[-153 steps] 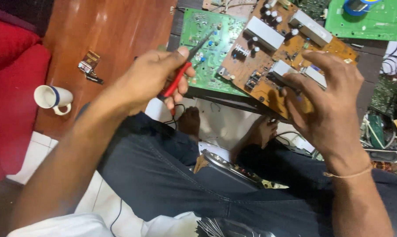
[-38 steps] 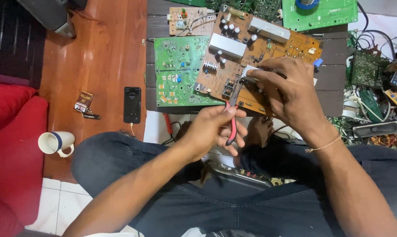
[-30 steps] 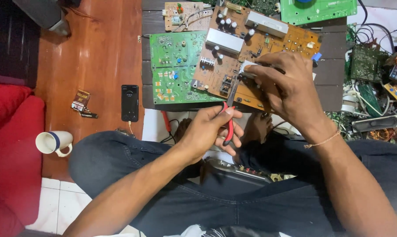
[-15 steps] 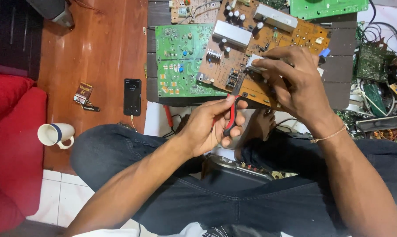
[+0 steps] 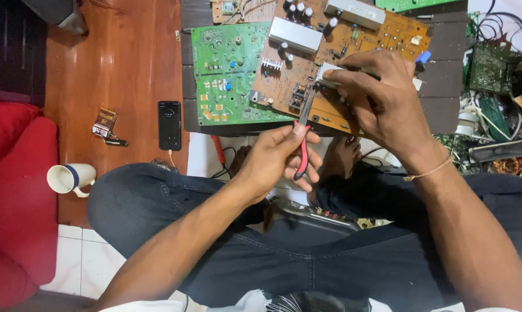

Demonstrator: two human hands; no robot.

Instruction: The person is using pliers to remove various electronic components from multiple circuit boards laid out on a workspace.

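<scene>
The red-handled pliers are gripped in the left hand, fingers wrapped round the handles, and the metal nose is pointed up at the near edge of the brown circuit board. The right hand is closed over a small silver part on that board, which is pinched between the fingertips; whether the part is loose or fixed cannot be told. The brown board is tilted, its near edge propped over the dark bench, with a green circuit board lying just beside it toward the left edge.

Risks are seen here. If the nose is pushed in at an angle, a slip across the board is likely, and the right fingertips sit right in that path. Should too much force be put on the part, the tilted board could be levered off its edge. A black phone lies on the wooden floor near the left knee, with a white mug well apart.
</scene>
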